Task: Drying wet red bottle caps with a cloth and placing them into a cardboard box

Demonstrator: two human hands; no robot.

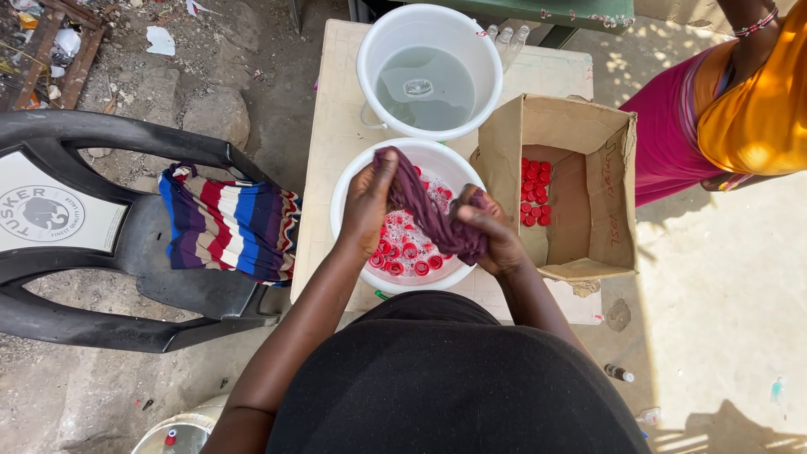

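Black plastic chair at left, striped cloth draped over its seat edge. Pale table in the middle. Cardboard box on the table's right side, open, red caps lying in its left half. White bucket at the table's far end, cloudy water inside. White basin just in front of it, near the person, holding soapy water and more red bottle caps.

Purple cloth is over the basin, twisted into a thick rope. Long axis runs diagonally, from upper left at the left hand down to lower right at the right hand. It looks wet, dark maroon-purple, wrinkled, bunched at both ends. Left hand is closed around the upper end, fingers wrapped over it. Right hand is clenched on the lower end, cloth wadded in the fist. Both hands sit above the basin rim.

Another person in pink and orange stands at upper right, beside the box.
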